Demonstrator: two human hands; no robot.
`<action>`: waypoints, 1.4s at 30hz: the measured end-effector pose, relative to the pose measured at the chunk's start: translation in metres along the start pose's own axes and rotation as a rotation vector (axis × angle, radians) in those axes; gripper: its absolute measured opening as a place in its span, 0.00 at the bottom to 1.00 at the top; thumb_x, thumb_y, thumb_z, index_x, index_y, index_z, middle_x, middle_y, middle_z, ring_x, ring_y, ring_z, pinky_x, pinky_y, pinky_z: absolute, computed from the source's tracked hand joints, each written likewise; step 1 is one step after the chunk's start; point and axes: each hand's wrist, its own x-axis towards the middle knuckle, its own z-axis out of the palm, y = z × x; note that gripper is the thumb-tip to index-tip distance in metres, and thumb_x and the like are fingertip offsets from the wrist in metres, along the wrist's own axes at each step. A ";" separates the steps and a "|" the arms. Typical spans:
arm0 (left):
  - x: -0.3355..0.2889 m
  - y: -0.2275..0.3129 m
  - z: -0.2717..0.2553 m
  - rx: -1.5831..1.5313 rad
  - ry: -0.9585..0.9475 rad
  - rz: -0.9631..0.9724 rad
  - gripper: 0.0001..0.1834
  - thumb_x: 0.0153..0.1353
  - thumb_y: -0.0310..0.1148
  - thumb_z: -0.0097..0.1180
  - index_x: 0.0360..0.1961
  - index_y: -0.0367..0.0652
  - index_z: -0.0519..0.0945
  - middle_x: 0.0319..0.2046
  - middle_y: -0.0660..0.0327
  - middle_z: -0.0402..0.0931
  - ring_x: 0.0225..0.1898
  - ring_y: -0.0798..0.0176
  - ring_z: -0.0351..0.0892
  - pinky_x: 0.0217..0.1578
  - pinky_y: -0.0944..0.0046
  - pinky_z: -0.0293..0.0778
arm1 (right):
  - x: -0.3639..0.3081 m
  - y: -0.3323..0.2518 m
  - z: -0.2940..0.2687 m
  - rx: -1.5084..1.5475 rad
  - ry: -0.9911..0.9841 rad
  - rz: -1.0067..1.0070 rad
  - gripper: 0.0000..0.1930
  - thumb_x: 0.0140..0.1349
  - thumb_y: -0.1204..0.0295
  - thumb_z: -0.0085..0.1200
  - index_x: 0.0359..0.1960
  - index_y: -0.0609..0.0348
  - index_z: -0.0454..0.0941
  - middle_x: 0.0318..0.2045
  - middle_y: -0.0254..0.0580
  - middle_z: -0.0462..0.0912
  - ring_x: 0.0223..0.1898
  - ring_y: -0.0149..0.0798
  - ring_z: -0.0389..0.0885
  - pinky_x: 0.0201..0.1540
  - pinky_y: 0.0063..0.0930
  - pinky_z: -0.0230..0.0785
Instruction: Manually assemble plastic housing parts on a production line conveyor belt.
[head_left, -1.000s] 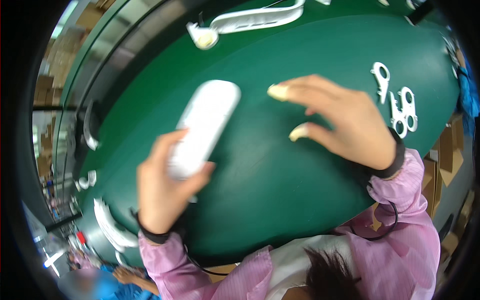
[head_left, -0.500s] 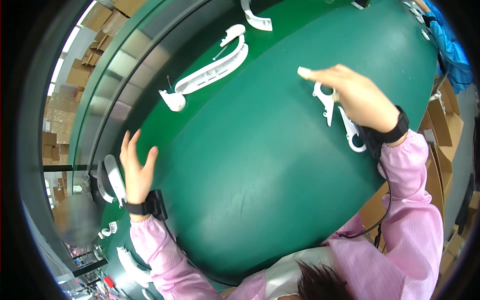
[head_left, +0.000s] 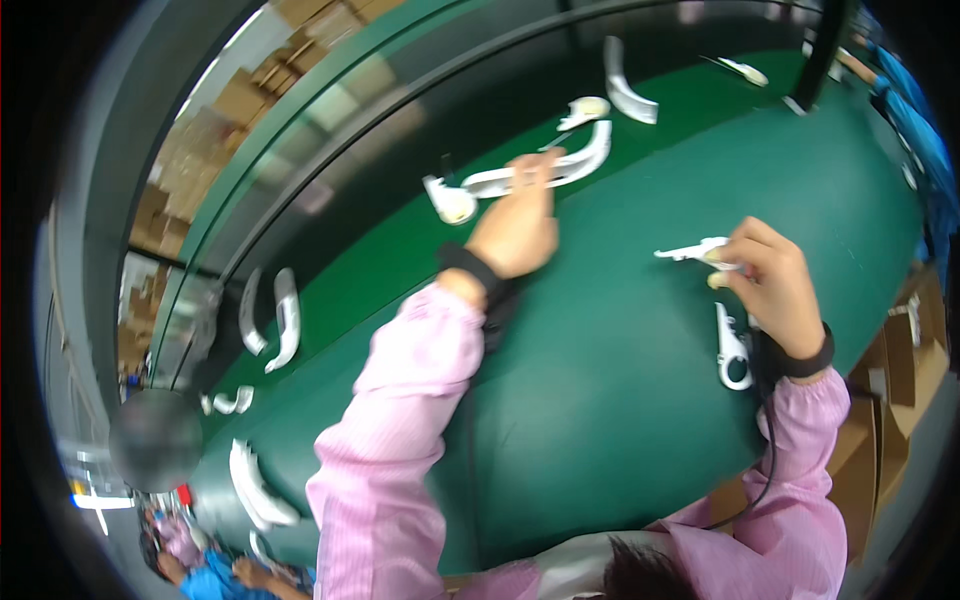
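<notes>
My left hand point(head_left: 512, 230) reaches over the far part of the green surface, its blurred fingers on a curved white plastic shell point(head_left: 590, 160). Whether those fingers grip the shell cannot be made out. Between the thumb and fingers of my right hand point(head_left: 775, 285) is a slim white plastic bracket point(head_left: 685, 252), raised at a tilt with its narrow end to the left. Just below that hand, a second white bracket with a ring-shaped end point(head_left: 733, 355) lies on the table. Rounded white caps with thin stems flank the shell, one at its left point(head_left: 452, 202) and one behind it point(head_left: 585, 112).
More curved white parts lie at the far side point(head_left: 630, 95) and at left point(head_left: 287, 320), with a larger white shell point(head_left: 258, 490) nearer. A dark post point(head_left: 825, 55) rises at far right. Cardboard boxes point(head_left: 880, 380) stand beside the right edge. People in blue work at both ends.
My left hand has swung right and away from me, onto the curved shell. My right hand has picked up one of the two brackets from the table. The whole view has shifted.
</notes>
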 end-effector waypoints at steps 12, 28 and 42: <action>0.012 -0.033 0.021 0.178 0.088 -0.193 0.20 0.60 0.27 0.60 0.55 0.48 0.81 0.55 0.52 0.77 0.50 0.47 0.84 0.54 0.51 0.78 | -0.004 -0.002 0.025 0.061 0.181 -0.020 0.14 0.55 0.87 0.65 0.43 0.64 0.84 0.31 0.34 0.75 0.28 0.27 0.77 0.29 0.21 0.67; 0.023 0.044 0.048 0.148 0.218 -0.078 0.15 0.58 0.27 0.58 0.48 0.39 0.78 0.45 0.47 0.78 0.42 0.41 0.85 0.44 0.44 0.81 | 0.000 -0.017 0.040 0.110 0.249 -0.009 0.09 0.56 0.83 0.69 0.38 0.65 0.85 0.33 0.40 0.81 0.30 0.32 0.83 0.31 0.22 0.76; -0.247 0.039 -0.115 -1.241 0.216 -0.507 0.15 0.64 0.21 0.64 0.40 0.43 0.66 0.44 0.51 0.84 0.45 0.58 0.87 0.45 0.60 0.82 | -0.009 -0.051 0.043 0.052 0.296 0.032 0.08 0.58 0.79 0.71 0.39 0.65 0.87 0.27 0.37 0.84 0.28 0.30 0.87 0.32 0.21 0.76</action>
